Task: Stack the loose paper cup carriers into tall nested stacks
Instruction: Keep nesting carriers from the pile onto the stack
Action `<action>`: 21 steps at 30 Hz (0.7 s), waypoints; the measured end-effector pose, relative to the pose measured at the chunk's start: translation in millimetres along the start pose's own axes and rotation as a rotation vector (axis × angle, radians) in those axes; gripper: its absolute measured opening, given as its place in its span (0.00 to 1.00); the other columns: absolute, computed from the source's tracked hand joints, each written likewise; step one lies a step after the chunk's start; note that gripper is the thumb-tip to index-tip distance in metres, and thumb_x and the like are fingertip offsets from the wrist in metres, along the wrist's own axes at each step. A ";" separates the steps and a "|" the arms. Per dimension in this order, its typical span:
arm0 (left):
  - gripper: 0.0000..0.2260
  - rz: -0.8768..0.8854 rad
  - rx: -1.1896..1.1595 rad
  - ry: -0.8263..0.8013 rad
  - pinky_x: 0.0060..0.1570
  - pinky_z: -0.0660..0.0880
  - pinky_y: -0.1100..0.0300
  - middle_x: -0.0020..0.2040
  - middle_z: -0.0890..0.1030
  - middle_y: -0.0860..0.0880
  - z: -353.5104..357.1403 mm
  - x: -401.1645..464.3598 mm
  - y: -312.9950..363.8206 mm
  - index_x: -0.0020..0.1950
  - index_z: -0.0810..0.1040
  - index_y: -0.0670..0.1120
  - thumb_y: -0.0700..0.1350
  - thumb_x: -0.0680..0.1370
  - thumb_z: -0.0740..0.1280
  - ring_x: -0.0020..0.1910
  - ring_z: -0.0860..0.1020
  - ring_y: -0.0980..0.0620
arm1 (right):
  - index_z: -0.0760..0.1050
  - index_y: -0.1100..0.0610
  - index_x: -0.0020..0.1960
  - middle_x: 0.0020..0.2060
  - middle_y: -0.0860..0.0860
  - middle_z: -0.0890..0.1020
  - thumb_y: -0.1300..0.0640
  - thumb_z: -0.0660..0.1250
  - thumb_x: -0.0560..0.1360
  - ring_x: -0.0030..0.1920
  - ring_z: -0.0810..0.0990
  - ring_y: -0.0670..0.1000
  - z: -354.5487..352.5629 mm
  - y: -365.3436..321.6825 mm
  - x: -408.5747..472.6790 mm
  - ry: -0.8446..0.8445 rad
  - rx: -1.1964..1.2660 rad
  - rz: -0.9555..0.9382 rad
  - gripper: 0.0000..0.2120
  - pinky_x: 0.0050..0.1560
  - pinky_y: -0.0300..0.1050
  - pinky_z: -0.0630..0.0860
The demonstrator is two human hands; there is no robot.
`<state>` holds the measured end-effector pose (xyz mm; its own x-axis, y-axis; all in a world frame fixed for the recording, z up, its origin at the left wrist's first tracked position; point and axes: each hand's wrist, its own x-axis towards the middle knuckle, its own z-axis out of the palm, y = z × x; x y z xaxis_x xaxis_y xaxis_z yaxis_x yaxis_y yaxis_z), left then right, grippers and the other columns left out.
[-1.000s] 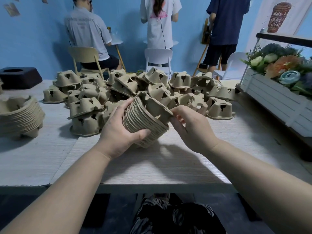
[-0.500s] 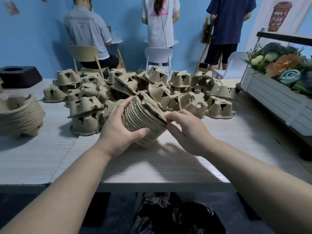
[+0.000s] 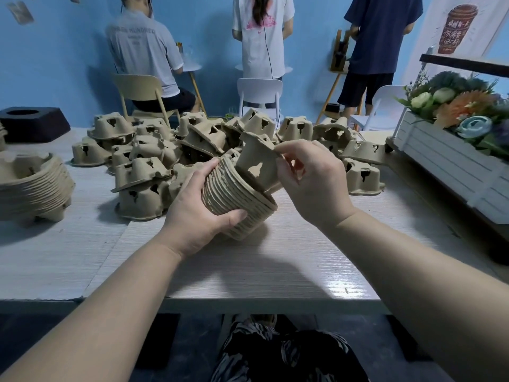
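Left hand (image 3: 202,213) grips the tilted nested stack (image 3: 237,205) above the near table (image 3: 261,268); right hand (image 3: 311,183) pinches a single carrier (image 3: 257,164) by its rim (partly seated in the stack). Loose carriers (image 3: 209,142) lie heaped beyond.

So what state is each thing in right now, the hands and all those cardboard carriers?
Left hand: grips the nested stack.
Right hand: pinches a single carrier by its rim.
Nested stack: tilted, held above the table.
Single carrier: partly seated in the stack's open end.
Loose carriers: heaped upside down.
Second stack: stands nested at left.
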<state>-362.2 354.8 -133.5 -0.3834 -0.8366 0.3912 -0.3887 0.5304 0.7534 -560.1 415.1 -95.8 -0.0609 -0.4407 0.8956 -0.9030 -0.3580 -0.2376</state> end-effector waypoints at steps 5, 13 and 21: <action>0.48 0.009 -0.008 -0.006 0.50 0.56 0.87 0.65 0.70 0.59 -1.9 -0.8 2.4 0.75 0.63 0.58 0.64 0.57 0.77 0.55 0.61 0.84 | 0.82 0.59 0.51 0.37 0.48 0.81 0.53 0.65 0.74 0.37 0.77 0.50 2.7 -9.4 -3.6 -0.027 0.057 0.008 0.12 0.39 0.41 0.75; 0.44 0.005 0.034 0.004 0.48 0.53 0.88 0.63 0.69 0.58 -0.1 -1.7 3.9 0.75 0.64 0.54 0.52 0.63 0.81 0.50 0.60 0.85 | 0.70 0.63 0.69 0.40 0.49 0.76 0.64 0.63 0.72 0.43 0.70 0.49 -5.5 8.6 -25.2 -0.236 -0.001 -0.080 0.24 0.43 0.36 0.66; 0.46 0.006 0.035 -0.001 0.48 0.54 0.88 0.66 0.71 0.56 0.5 -0.1 1.8 0.75 0.64 0.56 0.57 0.61 0.81 0.52 0.59 0.86 | 0.80 0.63 0.56 0.37 0.52 0.83 0.61 0.68 0.73 0.37 0.77 0.55 3.2 -2.2 -13.0 -0.091 0.006 -0.116 0.12 0.40 0.45 0.75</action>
<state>-363.3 355.9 -132.5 -0.3869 -0.8330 0.3954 -0.4154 0.5403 0.7318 -556.0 419.0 -108.0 0.0831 -0.4688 0.8794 -0.8991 -0.4158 -0.1367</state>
